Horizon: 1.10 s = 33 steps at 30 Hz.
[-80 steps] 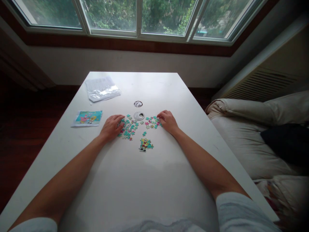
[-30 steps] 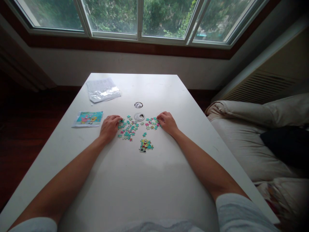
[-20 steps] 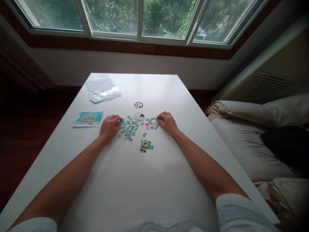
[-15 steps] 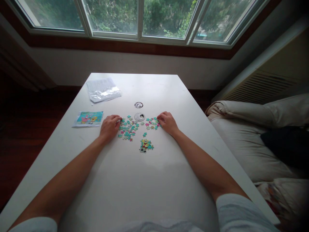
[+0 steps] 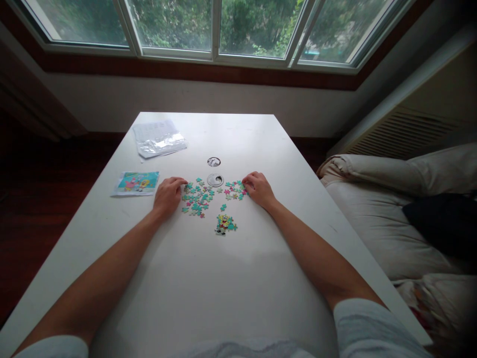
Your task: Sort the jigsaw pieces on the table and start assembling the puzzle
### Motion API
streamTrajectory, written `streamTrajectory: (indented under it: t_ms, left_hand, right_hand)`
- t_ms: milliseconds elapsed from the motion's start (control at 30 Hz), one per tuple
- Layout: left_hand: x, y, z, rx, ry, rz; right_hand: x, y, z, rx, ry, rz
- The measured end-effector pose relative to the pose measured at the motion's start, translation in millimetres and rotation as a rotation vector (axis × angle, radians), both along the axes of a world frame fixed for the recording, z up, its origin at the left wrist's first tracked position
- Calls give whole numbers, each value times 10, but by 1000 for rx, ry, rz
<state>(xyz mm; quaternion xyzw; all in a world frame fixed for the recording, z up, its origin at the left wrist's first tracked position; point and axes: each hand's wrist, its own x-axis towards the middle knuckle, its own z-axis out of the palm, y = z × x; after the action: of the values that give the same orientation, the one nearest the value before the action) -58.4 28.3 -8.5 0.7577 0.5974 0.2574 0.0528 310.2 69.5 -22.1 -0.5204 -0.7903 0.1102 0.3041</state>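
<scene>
My left hand (image 5: 169, 197) rests at the left edge of a loose pile of jigsaw puzzle pieces (image 5: 198, 197), mostly turquoise with some pink. Its fingers are drawn together, the tips at a small piece on the pile's upper left. My right hand (image 5: 258, 189) lies at the right end of a smaller group of puzzle pieces (image 5: 233, 191). Thumb and fingers there are bent together; whatever lies between them is hidden. Nearer to me sits a joined puzzle section (image 5: 225, 224) showing a yellow cartoon figure. A single turquoise piece (image 5: 223, 208) lies just above it.
On the white table (image 5: 208, 288), a picture sheet (image 5: 137, 183) with cartoon figures lies left of my left hand. Farther back is a clear plastic bag (image 5: 159, 138). Two round table fittings (image 5: 215, 180) are beyond the pieces. A sofa (image 5: 372, 214) stands to the right.
My left hand's fingers, spread over the pile at first, have drawn back to its left edge and closed together. My right hand has stayed in place. The view has tilted slightly.
</scene>
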Motion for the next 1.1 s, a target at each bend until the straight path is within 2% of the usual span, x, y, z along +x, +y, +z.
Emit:
streamTrajectory:
  t_ms: [367, 467, 567, 667, 733, 867, 1100]
  left_hand:
    - [1, 4, 6, -13, 12, -3]
    - [33, -50, 125, 12, 68, -18]
    - [81, -147, 322, 38, 209, -52]
    - [105, -233, 486, -29, 333, -44]
    - [99, -264, 535, -90, 384, -54]
    - [88, -278, 519, -154, 423, -64]
    - [94, -267, 449, -176, 420, -40]
  right_hand:
    - [-3, 3, -7, 10, -2, 8]
    - [4, 7, -10, 9, 2, 8]
    - [16, 8, -9, -1, 4, 14]
    - [24, 5, -2, 1, 11, 23]
    - [24, 3, 3, 2, 15, 23]
    - [21, 4, 6, -6, 16, 23]
    - [26, 10, 1, -1, 6, 17]
